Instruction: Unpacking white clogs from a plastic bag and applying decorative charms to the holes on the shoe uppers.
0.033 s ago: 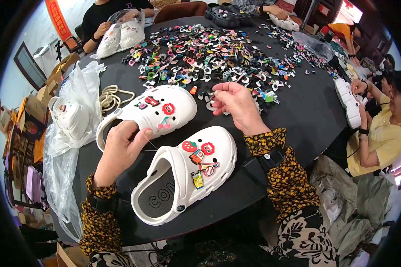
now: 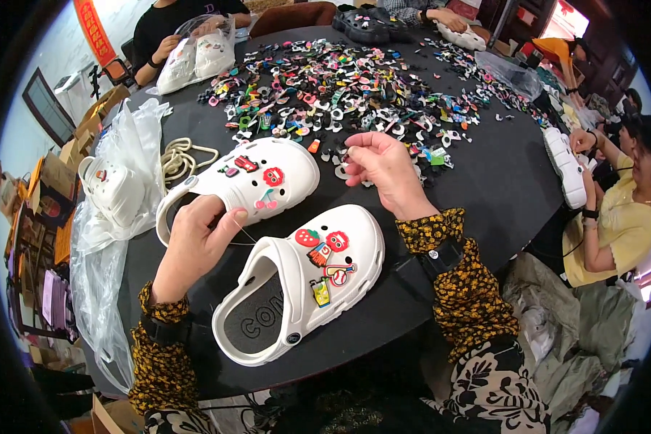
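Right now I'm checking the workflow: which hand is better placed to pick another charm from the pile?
Probably the right hand: it hovers at the near edge of the charm pile. The left hand rests on the far clog's heel, away from the pile.

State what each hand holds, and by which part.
The left hand grips the heel rim of the far white clog. The right hand pinches something small at its fingertips; what it is cannot be told.

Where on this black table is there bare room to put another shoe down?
Bare black round table lies right of the right hand, up to the white clog at the rim. Crowded: the heap of small colourful charms beyond.
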Demonstrator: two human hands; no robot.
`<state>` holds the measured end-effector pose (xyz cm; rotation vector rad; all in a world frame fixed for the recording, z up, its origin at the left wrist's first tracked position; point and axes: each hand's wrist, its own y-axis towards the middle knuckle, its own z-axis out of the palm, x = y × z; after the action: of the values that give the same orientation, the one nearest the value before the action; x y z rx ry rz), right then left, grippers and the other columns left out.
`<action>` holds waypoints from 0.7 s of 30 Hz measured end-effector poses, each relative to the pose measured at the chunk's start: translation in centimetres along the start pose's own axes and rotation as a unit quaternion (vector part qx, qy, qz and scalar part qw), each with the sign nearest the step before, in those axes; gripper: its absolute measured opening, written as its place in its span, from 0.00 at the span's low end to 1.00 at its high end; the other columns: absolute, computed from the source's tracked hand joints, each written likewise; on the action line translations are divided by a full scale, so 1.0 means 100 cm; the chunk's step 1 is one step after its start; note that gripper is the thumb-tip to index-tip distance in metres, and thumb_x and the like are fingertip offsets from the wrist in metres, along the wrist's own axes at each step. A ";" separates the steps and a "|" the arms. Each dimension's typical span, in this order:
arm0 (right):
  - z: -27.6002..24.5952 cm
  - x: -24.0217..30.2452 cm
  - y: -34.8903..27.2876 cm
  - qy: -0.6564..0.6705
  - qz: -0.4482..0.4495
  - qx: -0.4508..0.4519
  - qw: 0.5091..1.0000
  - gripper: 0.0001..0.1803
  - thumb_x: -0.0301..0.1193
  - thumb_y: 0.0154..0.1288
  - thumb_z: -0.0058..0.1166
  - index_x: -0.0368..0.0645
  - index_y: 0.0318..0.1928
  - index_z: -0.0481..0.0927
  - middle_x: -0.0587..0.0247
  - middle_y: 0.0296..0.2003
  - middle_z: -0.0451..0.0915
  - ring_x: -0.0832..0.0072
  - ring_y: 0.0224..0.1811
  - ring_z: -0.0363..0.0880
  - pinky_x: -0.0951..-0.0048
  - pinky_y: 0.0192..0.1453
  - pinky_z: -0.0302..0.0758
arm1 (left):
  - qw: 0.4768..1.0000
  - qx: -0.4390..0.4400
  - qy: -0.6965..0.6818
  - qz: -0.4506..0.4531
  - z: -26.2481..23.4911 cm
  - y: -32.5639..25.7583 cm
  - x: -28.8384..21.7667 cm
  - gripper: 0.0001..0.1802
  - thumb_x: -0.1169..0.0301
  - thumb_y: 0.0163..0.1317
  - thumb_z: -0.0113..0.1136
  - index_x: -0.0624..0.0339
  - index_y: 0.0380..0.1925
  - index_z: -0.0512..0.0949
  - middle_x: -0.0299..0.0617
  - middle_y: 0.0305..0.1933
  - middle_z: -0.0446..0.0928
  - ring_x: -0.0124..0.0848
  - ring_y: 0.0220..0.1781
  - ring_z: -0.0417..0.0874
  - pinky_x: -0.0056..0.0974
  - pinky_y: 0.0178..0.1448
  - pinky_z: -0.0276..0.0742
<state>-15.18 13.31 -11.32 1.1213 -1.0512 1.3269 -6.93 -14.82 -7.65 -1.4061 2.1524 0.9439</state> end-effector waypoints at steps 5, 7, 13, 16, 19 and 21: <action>0.002 0.004 -0.003 0.001 -0.018 -0.007 1.000 0.09 0.24 0.62 0.54 0.32 0.43 0.76 0.61 0.29 0.80 0.79 0.25 0.80 0.78 0.25 0.78 | 1.000 0.004 0.007 -0.005 -0.001 0.000 -0.001 0.18 0.63 0.64 0.60 0.72 0.29 0.76 0.54 0.24 0.74 0.42 0.24 0.74 0.42 0.30 0.67; 0.003 0.005 -0.003 -0.001 -0.017 -0.008 1.000 0.09 0.23 0.62 0.54 0.33 0.43 0.76 0.62 0.28 0.80 0.79 0.25 0.80 0.79 0.25 0.78 | 1.000 0.003 0.004 -0.011 -0.001 0.000 -0.002 0.18 0.63 0.64 0.60 0.72 0.29 0.76 0.54 0.24 0.74 0.42 0.24 0.74 0.42 0.31 0.67; 0.003 0.008 -0.005 -0.012 -0.024 -0.004 1.000 0.09 0.23 0.62 0.54 0.32 0.42 0.78 0.61 0.28 0.81 0.79 0.25 0.80 0.80 0.27 0.78 | 0.999 0.020 0.034 -0.013 -0.003 0.000 -0.001 0.18 0.63 0.64 0.60 0.72 0.31 0.77 0.54 0.24 0.75 0.43 0.25 0.75 0.42 0.32 0.68; 0.004 0.008 -0.006 -0.030 -0.022 -0.001 0.999 0.10 0.23 0.62 0.54 0.31 0.42 0.79 0.61 0.28 0.81 0.79 0.26 0.80 0.80 0.28 0.78 | 1.000 0.013 0.016 -0.006 -0.001 0.000 -0.001 0.17 0.64 0.64 0.60 0.72 0.31 0.77 0.54 0.24 0.75 0.43 0.26 0.75 0.42 0.32 0.69; 0.005 0.006 -0.005 -0.015 -0.034 -0.002 0.999 0.10 0.23 0.62 0.54 0.30 0.42 0.79 0.60 0.29 0.82 0.79 0.27 0.80 0.79 0.29 0.79 | 1.000 0.000 -0.004 -0.001 0.001 0.000 0.003 0.17 0.64 0.64 0.60 0.72 0.31 0.77 0.54 0.25 0.75 0.44 0.26 0.75 0.42 0.32 0.69; 0.007 0.008 -0.007 -0.006 -0.032 -0.003 0.999 0.09 0.22 0.62 0.54 0.30 0.41 0.79 0.60 0.29 0.82 0.79 0.27 0.80 0.79 0.30 0.79 | 1.000 -0.003 0.007 0.016 0.001 0.000 0.003 0.17 0.64 0.64 0.60 0.72 0.31 0.77 0.54 0.25 0.75 0.44 0.26 0.75 0.42 0.32 0.69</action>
<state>-14.45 12.80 -10.44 1.1512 -1.0192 1.2675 -7.02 -14.97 -7.91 -1.3895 2.1895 0.9544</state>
